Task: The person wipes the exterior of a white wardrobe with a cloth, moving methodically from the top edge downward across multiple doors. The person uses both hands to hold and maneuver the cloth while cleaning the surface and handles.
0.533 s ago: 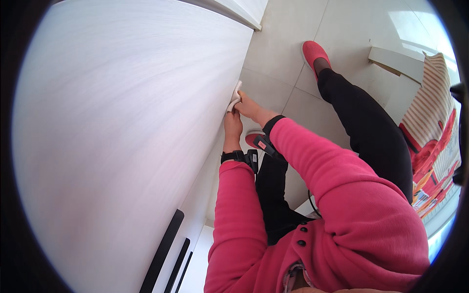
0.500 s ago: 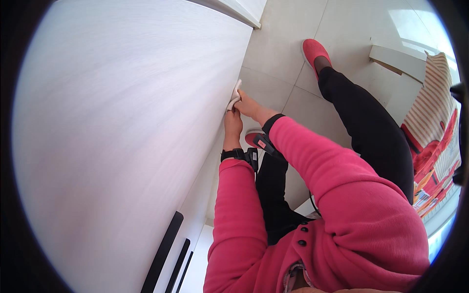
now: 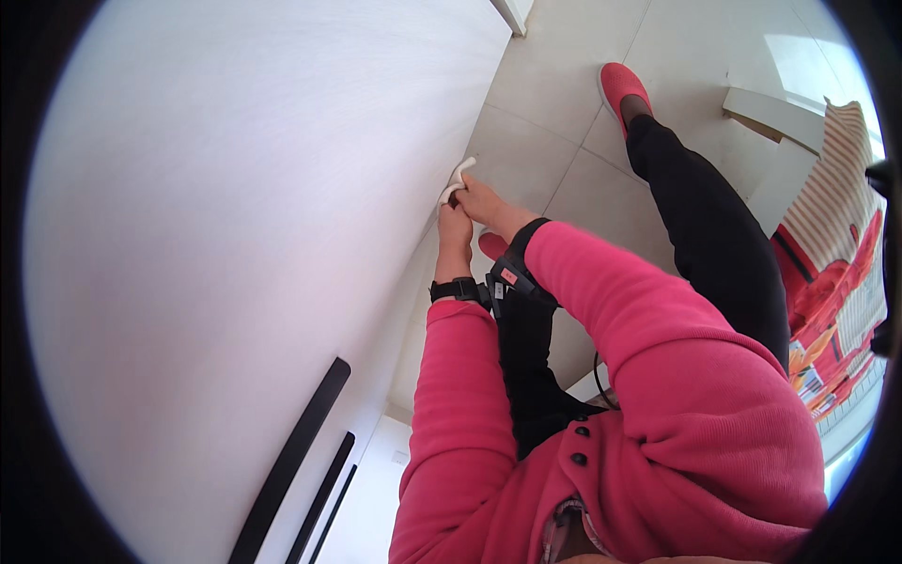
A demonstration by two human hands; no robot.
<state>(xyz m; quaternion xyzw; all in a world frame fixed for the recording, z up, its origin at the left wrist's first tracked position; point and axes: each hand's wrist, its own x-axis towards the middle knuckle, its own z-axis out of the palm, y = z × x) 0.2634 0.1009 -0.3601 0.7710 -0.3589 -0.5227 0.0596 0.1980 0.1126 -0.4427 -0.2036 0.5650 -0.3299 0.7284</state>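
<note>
Low beside a large white cabinet front (image 3: 254,207), my two hands meet around a small white cloth (image 3: 462,171) that is folded and bent. My right hand (image 3: 481,201) has its fingers closed on the cloth from the right. Just below and touching it, my left hand (image 3: 455,227) is closed at the cloth's lower end. The fingertips of both hands are partly hidden, and so is the cloth's edge against the cabinet.
Long black handles (image 3: 299,451) stick out from the cabinet at the lower left. Pale floor tiles (image 3: 536,103) lie beyond my hands. My red shoe (image 3: 624,92) stands on them. At the right is a low white piece of furniture (image 3: 772,115) with a striped and red cloth (image 3: 832,202).
The view has shifted slightly, so the black handles show higher up. My hands have moved a little to the right with the white cloth, whose upper end now bends outward more.
</note>
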